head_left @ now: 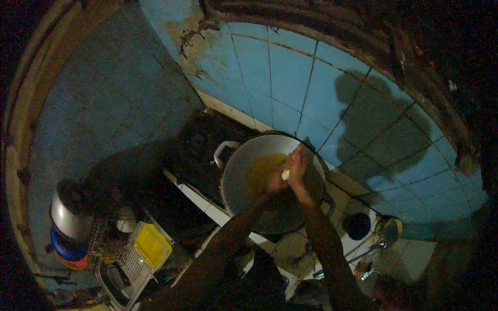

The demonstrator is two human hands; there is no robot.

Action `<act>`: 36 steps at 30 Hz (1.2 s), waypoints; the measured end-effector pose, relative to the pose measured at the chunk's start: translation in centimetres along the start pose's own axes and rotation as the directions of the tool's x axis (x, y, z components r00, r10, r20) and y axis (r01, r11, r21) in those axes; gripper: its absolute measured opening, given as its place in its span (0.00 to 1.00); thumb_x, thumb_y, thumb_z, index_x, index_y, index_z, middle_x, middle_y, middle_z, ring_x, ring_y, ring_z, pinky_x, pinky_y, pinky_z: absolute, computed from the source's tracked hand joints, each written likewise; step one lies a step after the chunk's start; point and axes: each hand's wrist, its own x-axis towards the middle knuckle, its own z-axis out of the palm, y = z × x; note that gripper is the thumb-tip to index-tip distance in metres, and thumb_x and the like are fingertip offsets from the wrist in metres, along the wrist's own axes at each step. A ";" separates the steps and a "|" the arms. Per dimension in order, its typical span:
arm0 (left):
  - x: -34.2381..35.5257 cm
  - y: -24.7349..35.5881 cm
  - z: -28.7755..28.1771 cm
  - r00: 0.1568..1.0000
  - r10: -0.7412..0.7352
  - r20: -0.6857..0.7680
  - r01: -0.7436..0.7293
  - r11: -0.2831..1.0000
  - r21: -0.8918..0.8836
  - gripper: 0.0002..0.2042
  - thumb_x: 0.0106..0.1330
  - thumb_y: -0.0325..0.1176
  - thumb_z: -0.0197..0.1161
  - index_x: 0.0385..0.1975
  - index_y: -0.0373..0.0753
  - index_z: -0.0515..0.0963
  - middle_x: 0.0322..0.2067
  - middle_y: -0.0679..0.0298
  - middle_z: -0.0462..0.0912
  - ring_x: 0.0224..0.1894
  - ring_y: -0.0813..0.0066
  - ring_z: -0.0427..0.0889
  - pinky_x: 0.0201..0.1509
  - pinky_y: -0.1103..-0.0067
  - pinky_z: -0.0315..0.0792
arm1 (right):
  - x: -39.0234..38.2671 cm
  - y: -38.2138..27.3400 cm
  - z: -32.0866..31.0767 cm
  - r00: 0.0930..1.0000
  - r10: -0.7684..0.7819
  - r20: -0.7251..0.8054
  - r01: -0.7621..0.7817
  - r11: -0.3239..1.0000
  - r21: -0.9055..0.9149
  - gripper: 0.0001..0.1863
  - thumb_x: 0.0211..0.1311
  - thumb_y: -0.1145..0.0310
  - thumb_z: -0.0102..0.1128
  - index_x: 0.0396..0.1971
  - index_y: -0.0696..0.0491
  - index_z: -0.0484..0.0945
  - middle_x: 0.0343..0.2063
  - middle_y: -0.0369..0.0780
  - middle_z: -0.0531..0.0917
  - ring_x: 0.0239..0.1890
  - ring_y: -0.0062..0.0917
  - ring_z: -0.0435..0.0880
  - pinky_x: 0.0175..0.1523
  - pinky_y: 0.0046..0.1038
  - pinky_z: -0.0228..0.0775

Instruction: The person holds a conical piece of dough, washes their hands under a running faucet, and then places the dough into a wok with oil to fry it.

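A large grey metal wok (236, 176) with a pale handle stands in front of me, and yellowish oil (259, 168) lies in its bottom. Both my hands are together above the oil, toward the right side of the wok. Between them shows a small pale lump (285, 175), perhaps dough; it is too small and dim to name surely. My left hand (277, 182) is closed at the lower left of the lump. My right hand (296, 167) is closed at its upper right, fingers pressed together. The palms are hidden.
A dark stove top (199, 140) and blue tiled wall (290, 78) border the wok. At left are a silver pot (67, 217), blue basin (67, 246) and yellow tray (151, 244). A dark round bowl (357, 226) and a jar (389, 229) stand at right.
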 end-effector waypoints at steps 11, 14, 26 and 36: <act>1.4 6.0 -6.1 0.933 -0.359 0.014 0.357 0.931 0.080 0.20 0.59 0.46 0.48 0.25 0.31 0.72 0.18 0.59 0.74 0.20 0.73 0.73 0.24 0.77 0.66 | -1.6 2.0 -6.8 0.889 -0.044 0.455 0.270 0.855 -0.444 0.24 0.52 0.57 0.50 0.46 0.56 0.62 0.43 0.41 0.67 0.46 0.30 0.66 0.49 0.29 0.59; 1.2 2.0 -4.9 0.959 -0.283 0.002 0.268 0.906 -0.327 0.20 0.62 0.46 0.42 0.24 0.33 0.71 0.13 0.65 0.69 0.16 0.77 0.66 0.21 0.78 0.62 | -2.8 2.7 -6.3 0.775 0.096 0.624 0.460 0.590 -0.663 0.30 0.49 0.61 0.55 0.50 0.58 0.58 0.47 0.43 0.66 0.50 0.34 0.65 0.51 0.31 0.58; -1.4 5.7 -8.4 0.998 0.039 -0.042 -0.051 0.926 -0.375 0.16 0.62 0.43 0.46 0.32 0.34 0.72 0.19 0.67 0.72 0.25 0.82 0.68 0.31 0.81 0.65 | -1.8 6.7 -5.2 0.743 -0.220 0.632 0.641 0.505 -0.578 0.21 0.45 0.74 0.57 0.41 0.63 0.66 0.38 0.49 0.72 0.41 0.33 0.72 0.44 0.28 0.65; 0.0 6.3 -9.7 0.960 -0.099 0.262 0.245 0.749 -0.615 0.15 0.62 0.40 0.47 0.33 0.34 0.74 0.21 0.66 0.74 0.25 0.82 0.69 0.28 0.81 0.65 | -1.4 1.2 -3.9 0.765 0.101 0.636 0.497 0.534 -0.684 0.15 0.44 0.68 0.62 0.30 0.61 0.71 0.26 0.42 0.74 0.28 0.23 0.74 0.33 0.25 0.67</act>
